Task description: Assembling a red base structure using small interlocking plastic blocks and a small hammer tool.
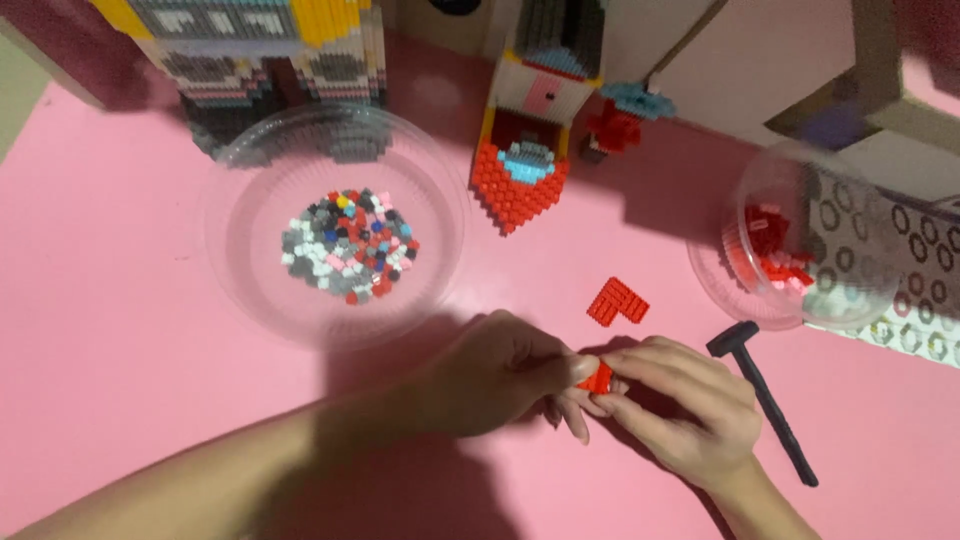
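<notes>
My left hand [500,375] and my right hand [680,410] meet over the pink table, and both pinch a small red brick piece [598,378] between their fingertips. Just beyond them lies an L-shaped assembly of red bricks [617,301] flat on the table. A small black hammer [765,400] lies to the right of my right hand, its head toward the far side.
A clear plastic bowl [250,290] holds several mixed-colour small bricks [348,245]. A second clear bowl [720,285] at right holds red bricks [775,250]. Brick-built models [525,160] and a larger building model [260,60] stand at the back. Cardboard [880,130] sits far right.
</notes>
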